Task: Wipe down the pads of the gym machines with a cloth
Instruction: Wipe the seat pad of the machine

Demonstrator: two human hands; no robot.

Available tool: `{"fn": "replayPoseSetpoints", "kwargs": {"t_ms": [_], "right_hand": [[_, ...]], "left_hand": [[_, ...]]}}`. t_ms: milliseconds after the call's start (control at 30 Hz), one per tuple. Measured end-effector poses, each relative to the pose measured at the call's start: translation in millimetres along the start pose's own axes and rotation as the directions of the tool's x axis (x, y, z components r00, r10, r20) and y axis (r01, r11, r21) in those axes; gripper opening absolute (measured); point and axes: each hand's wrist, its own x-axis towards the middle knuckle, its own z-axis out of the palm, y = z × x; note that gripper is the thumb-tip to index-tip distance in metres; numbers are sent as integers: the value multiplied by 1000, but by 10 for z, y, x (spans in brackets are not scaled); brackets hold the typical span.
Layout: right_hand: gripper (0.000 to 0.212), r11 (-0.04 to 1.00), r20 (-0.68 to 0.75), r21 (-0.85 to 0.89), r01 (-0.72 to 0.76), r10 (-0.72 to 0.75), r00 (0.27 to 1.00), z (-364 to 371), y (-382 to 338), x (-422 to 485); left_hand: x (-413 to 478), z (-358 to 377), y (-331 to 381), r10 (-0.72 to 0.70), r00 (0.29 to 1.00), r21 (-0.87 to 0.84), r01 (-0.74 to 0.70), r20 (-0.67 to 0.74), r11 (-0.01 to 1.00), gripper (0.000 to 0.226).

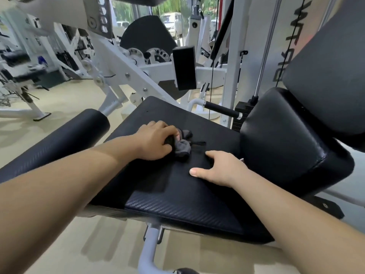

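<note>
A crumpled grey cloth (pixel 182 147) was gripped in the curled fingers of the left hand (pixel 156 139) and held down on the middle of the black seat pad (pixel 187 204). The right hand (pixel 221 169) was laid flat on the same pad, thumb and fingers spread, just beside the cloth. A thick back pad (pixel 286 139) was seen to the right.

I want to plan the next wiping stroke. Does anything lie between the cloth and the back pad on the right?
Partly. The right hand rests on the seat pad, between the cloth in the left hand and the near part of the back pad. Farther away, the seat pad between them is bare.
</note>
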Motion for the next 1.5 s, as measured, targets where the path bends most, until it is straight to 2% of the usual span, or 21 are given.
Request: {"fn": "replayPoseSetpoints", "kwargs": {"t_ms": [67,100,133,200,267,333,367,433,500,533,600,700,833,1000,1100,1200,1267,1333,1367,1433,1500], "right_hand": [[74,1000,-22,7,21,-21,1000,-35,38,-82],[58,997,-39,-76,25,-28,999,-71,61,-125],[42,977,-45,-214,25,-35,998,-121,72,-179],[21,879,-29,-475,38,-59,998,-213,96,-253],[20,819,-3,-572,51,-64,998,-277,110,-282],[27,802,12,-596,48,-51,999,-310,125,-258],[29,803,15,-594,42,-41,999,-321,137,-229],[26,821,9,-570,34,-35,999,-341,149,-159],[16,853,28,-521,35,-25,999,-389,143,-104],[11,867,37,-497,36,-20,999,-390,131,-114],[10,886,80,-462,39,-3,997,-462,95,-114],[15,899,130,-435,40,19,991,-614,47,-81],[11,888,172,-459,45,39,984,-933,-19,-104],[20,918,256,-395,33,75,964,-1503,-195,-56],[19,897,277,-424,126,-4,961,-1657,-192,177],[26,794,303,-569,214,-40,952,-1785,-89,502],[37,687,319,-692,220,18,948,-1905,-28,759],[40,632,312,-752,186,94,945,-2006,29,1038],[39,620,300,-768,160,128,945,-2017,46,1156],[36,623,307,-770,139,171,936,-1984,99,1345],[30,641,305,-755,139,154,940,-1946,179,1486]], "left_hand": [[53,95,190,-91,990,39,96,-112,995,36],[72,173,364,-86,986,47,94,-146,995,35],[69,250,544,-51,989,31,56,-138,998,34],[3,382,840,106,994,13,-105,-39,994,35],[-59,413,937,256,965,48,-259,52,965,43],[48,320,781,276,961,60,-278,37,959,44],[142,276,654,226,974,86,-225,4,971,40],[326,203,428,-7,994,106,18,-109,994,29],[428,234,440,-221,952,48,235,-211,971,22],[413,318,532,-260,930,42,280,-261,959,22],[336,428,776,-254,926,40,275,-278,961,25],[128,455,1095,-166,976,14,169,-142,985,32],[-239,372,1441,-52,996,-103,60,79,993,35],[-237,178,1397,119,915,-23,-119,385,993,41],[-48,30,1343,82,908,-13,-84,411,996,39],[200,-140,1306,-72,930,56,55,360,997,46],[402,-219,1256,-194,945,58,185,264,981,52],[585,-130,1230,-248,938,19,251,241,968,56],[637,-67,1262,-222,938,21,225,267,974,57],[686,140,1326,-53,942,65,33,332,997,60],[707,318,1364,130,913,35,-156,386,987,53]]}}
